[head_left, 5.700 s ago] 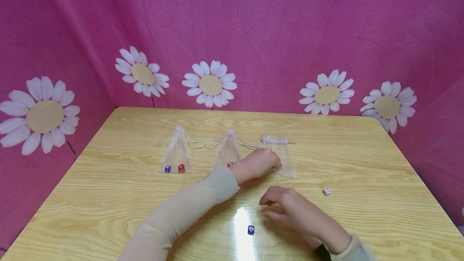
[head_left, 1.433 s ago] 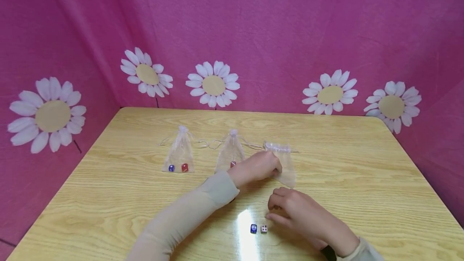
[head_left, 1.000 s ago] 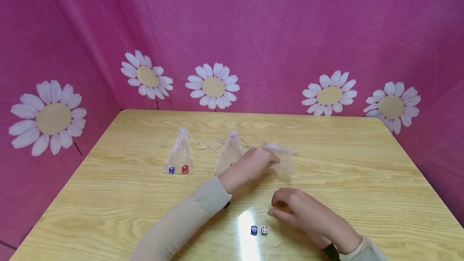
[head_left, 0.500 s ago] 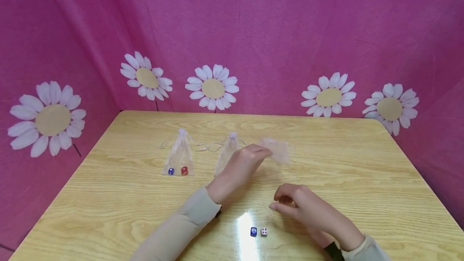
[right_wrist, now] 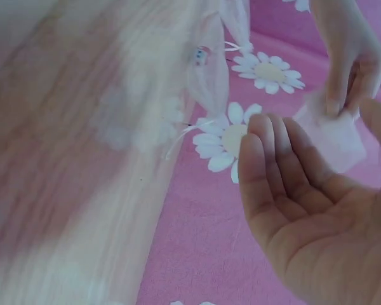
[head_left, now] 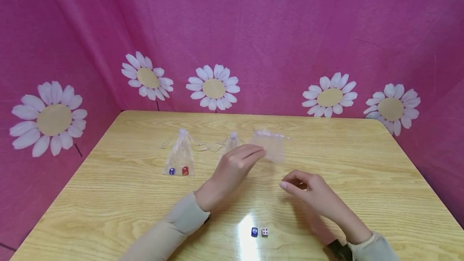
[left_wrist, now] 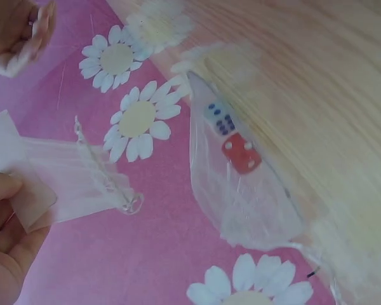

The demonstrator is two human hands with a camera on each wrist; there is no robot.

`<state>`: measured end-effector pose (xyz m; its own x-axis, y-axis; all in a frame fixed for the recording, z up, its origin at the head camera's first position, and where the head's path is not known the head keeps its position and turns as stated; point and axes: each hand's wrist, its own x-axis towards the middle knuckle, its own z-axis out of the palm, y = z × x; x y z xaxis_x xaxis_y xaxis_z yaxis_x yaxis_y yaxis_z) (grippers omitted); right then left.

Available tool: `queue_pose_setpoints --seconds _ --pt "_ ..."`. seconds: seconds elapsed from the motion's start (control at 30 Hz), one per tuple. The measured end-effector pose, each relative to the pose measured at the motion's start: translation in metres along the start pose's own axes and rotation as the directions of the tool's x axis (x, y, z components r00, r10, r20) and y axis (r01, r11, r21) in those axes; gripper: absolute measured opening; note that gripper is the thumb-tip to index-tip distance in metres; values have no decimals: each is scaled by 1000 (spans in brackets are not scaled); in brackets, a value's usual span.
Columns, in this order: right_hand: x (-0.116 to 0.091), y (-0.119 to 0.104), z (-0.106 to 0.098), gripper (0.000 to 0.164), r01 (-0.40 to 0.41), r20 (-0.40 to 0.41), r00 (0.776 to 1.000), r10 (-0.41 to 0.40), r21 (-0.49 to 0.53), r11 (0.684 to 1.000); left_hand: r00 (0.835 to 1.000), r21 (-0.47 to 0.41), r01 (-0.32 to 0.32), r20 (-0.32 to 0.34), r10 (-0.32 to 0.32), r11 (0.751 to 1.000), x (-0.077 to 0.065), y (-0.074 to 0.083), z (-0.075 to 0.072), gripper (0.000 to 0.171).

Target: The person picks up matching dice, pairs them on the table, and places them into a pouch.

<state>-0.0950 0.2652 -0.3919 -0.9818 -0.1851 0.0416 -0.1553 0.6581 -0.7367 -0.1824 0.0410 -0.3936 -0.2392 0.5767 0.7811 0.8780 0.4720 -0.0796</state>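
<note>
My left hand (head_left: 232, 168) pinches a sheer white organza drawstring bag (head_left: 270, 146) by its lower end. The bag is lifted off the table, its gathered mouth pointing away; in the left wrist view nothing shows inside the bag (left_wrist: 70, 181). My right hand (head_left: 315, 190) hovers to the right, fingers loosely bent and holding nothing; its bare palm (right_wrist: 317, 222) shows in the right wrist view. Nearer me on the table, a blue die (head_left: 254, 232) and a white die (head_left: 265, 232) with dark pips sit side by side.
At the left lies a drawn-up organza bag (head_left: 179, 154) with a blue die (head_left: 172, 171) and a red die (head_left: 185, 170) inside. Beside it, another tied bag (head_left: 230, 144) is partly hidden behind my left hand. A pink flowered cloth (head_left: 268, 43) hangs beyond the table.
The white die has come from the right to beside the blue one. My left hand has raised the third bag from the table and drawn it leftward. My right hand has risen slightly.
</note>
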Motion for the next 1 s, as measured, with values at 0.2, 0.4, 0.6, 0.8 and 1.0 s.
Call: queue_pose_setpoints --seconds 0.2,0.4,0.6,0.8,1.0 --pt "11 -1 -12 36 -56 -40 997 64 185 981 989 62 -117 -81 122 991 -7 -2 -11 27" --pt "35 0 -16 54 -110 32 994 106 433 895 966 79 -207 -139 217 975 -15 -4 -15 21" --pt "54 -1 -15 63 -190 135 981 138 554 810 952 104 -258 -140 271 961 -21 -1 -17 24" --pt "61 -2 -8 47 -250 188 968 169 615 748 944 108 -296 -115 308 949 -28 5 -17 26" --pt "62 -3 -5 21 -212 135 977 164 603 769 933 130 -323 -123 338 937 -30 5 -16 24"
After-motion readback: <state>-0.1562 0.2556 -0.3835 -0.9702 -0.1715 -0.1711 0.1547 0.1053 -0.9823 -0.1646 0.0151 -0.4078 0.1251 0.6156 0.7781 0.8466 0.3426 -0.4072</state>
